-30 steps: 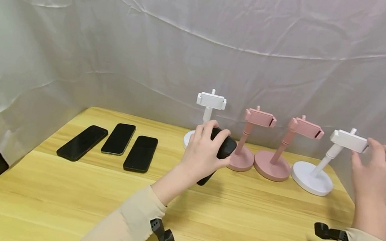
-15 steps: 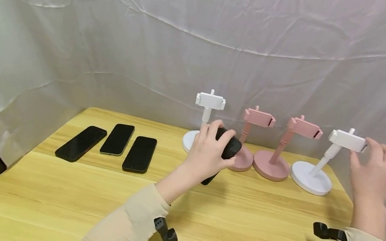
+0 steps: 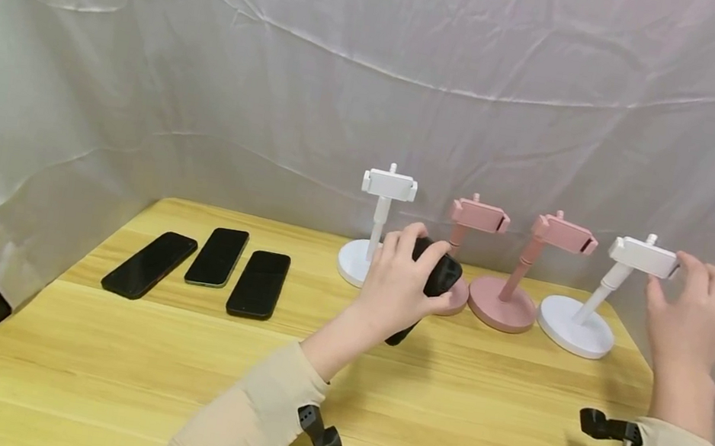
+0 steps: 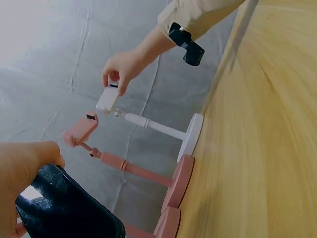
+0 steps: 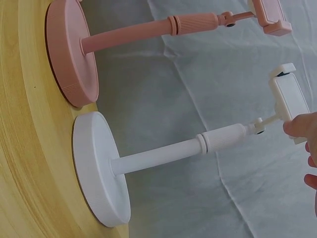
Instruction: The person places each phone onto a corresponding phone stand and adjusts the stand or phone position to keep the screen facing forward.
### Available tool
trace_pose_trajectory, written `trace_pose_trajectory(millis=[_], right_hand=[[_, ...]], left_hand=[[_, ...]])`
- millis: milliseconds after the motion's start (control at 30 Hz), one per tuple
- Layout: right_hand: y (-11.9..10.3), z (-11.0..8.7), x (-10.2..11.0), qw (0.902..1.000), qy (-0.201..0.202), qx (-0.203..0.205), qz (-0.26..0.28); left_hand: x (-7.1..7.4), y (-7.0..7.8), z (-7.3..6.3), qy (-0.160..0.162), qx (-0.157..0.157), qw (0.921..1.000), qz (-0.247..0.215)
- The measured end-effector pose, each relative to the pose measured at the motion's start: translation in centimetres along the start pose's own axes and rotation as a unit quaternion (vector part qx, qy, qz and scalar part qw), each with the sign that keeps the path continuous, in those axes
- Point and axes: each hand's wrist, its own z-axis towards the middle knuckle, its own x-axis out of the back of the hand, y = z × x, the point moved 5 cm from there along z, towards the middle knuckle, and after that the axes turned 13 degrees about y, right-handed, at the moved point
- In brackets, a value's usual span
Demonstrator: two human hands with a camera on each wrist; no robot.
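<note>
My left hand (image 3: 396,281) grips a black smartphone (image 3: 443,276) by its sides, held tilted over the table. In the left wrist view its glossy dark face (image 4: 69,206) fills the lower left corner. Fingers and thumb of my right hand (image 3: 692,323) pinch the right end of the clamp on the rightmost white phone stand (image 3: 640,256). That stand's round base (image 5: 99,171) rests on the table in the right wrist view. Between the hands stand two pink phone stands (image 3: 503,305) (image 3: 479,216), the left one partly hidden by the phone and left hand.
Another white phone stand (image 3: 385,185) is behind my left hand. Three black smartphones (image 3: 150,265) (image 3: 218,258) (image 3: 259,285) lie flat at the left of the wooden table (image 3: 155,370). A grey cloth (image 3: 323,79) hangs behind the table.
My left hand has moved to the right with the smartphone, now overlapping the left pink stand and uncovering more of the left white one. My right hand stays at the clamp.
</note>
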Motion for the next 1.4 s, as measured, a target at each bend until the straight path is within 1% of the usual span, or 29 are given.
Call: trace_pose_trajectory(millis=[100,267,367,533,700,800,1033,1233,1400], right_hand=[[0.0,0.0,0.0,1.0000,-0.001,-0.001,-0.002],[0.1,0.1,0.0,0.9999,0.009,0.007,0.004],[0.1,0.1,-0.1,0.9999,0.010,0.005,0.007],[-0.2,0.2,-0.1,1.0000,0.002,0.000,0.006],[-0.5,0.1,-0.1,0.9999,-0.003,-0.005,0.009],[-0.5,0.1,0.0,0.9999,0.002,0.002,0.010],[-0.2,0.1,0.0,0.9999,0.012,0.005,0.009],[0.0,0.1,0.0,0.9999,0.011,0.004,0.007],[0.0,0.1,0.0,0.9999,0.010,0.006,0.006]], left_hand=[[-0.3,0.4,-0.1,-0.003,0.000,1.0000,-0.001],[-0.8,1.0,0.1,-0.010,0.006,0.9999,0.011],[-0.9,1.2,0.2,-0.009,0.004,0.9998,0.016],[-0.9,1.4,0.5,0.003,0.002,1.0000,0.004],[-1.1,1.6,0.6,-0.007,0.005,1.0000,-0.001],[-1.1,1.9,0.7,-0.011,0.004,0.9999,-0.005],[-1.4,2.7,1.1,-0.002,-0.006,0.9999,-0.013],[-1.8,3.0,1.5,0.004,0.000,0.9998,-0.019],[-2.1,3.3,1.6,0.006,0.004,0.9999,-0.015]])
